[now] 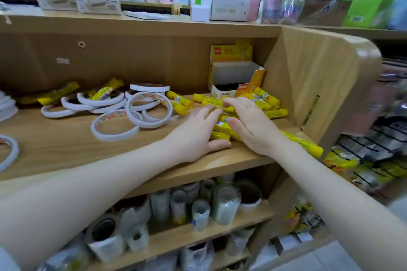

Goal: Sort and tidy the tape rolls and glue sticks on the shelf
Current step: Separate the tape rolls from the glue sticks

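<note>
1. The yellow plastic glue sticks (222,127) lie loose in a heap at the right end of the light wooden shelf (66,143), just in front of the open yellow and white cardboard display box (237,77) that stands at the far right corner. More of them lie scattered to the right of the heap, and one long stick (301,142) hangs over the near edge.
2. The left hand (196,136) lies flat on the left side of the heap, with its fingers (207,114) straight and close together on top of the sticks and its thumb resting on the shelf board. It holds nothing; it seems to act as a wall.
3. The right hand (251,123) covers the heap from the right, with fingers lightly bent over the sticks and the thumb stretched toward the left hand. I cannot tell if it pinches a stick underneath.
4. I judge that both hands are placed so to gather the sticks into one bundle, probably for the box behind, which looks like their home.
5. The white rings of thin tape rolls (132,108) lie in a loose overlapping pile in the middle of the shelf, with some glue sticks mixed among them on the far left. They look not yet sorted.
6. On the lower shelf (198,235) stand rolls wrapped in clear film.
</note>
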Available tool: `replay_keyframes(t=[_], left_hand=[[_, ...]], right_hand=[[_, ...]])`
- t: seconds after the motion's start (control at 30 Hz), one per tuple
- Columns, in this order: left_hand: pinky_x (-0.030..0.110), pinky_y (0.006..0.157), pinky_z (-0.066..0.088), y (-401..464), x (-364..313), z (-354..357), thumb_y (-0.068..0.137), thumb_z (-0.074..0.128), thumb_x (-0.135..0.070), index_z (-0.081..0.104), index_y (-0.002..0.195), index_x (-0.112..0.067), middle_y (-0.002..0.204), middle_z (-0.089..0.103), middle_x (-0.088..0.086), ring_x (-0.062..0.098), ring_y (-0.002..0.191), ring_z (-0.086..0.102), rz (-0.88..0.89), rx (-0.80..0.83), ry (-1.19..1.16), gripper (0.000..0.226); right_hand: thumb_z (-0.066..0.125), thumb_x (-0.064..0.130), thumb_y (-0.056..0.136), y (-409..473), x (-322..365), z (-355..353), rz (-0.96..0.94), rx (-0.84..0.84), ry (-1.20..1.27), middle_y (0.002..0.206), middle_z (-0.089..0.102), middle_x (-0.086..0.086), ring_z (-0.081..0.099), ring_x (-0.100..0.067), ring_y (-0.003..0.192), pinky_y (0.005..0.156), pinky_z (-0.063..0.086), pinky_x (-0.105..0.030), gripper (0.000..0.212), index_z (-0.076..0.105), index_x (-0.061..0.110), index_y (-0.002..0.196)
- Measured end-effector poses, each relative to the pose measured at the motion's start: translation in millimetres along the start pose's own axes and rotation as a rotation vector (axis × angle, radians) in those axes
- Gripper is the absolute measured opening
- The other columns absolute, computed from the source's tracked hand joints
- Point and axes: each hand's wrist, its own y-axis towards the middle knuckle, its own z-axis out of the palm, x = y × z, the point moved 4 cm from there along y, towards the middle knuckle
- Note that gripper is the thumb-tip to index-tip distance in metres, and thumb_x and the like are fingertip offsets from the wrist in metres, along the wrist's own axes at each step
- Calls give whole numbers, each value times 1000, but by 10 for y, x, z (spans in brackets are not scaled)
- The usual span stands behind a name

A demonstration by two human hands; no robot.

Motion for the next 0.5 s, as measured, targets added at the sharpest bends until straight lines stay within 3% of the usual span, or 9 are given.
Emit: replay_keyframes(t=[0.27, 0.37, 0.5], left_hand=[[41, 111, 26, 142, -172, 34, 74, 58, -64, 27, 143, -27, 152, 17, -2, 22, 138, 18, 7, -2, -8, 85], [40, 109, 29, 153, -163, 36, 71, 58, -67, 28, 143, -27, 148, 26, -4, 19, 135, 24, -6, -13, 8, 87], [40, 109, 30, 190, -132, 26, 68, 57, -69, 27, 144, -28, 147, 29, -3, 18, 134, 26, -27, -12, 39, 91]], right_hand=[[14, 75, 82, 19, -240, -51, -23, -19, 258, 133, 50, -4, 40, -12, 124, 104, 30, -25, 89, 40, 9, 137], [20, 61, 86, 54, -334, -66, 10, -6, 291, 128, 54, -3, 46, -13, 119, 103, 34, -31, 73, 46, 10, 132], [21, 52, 88, 61, -358, -83, -10, -48, 259, 121, 58, -5, 49, -16, 116, 96, 33, -22, 65, 55, 9, 122]])
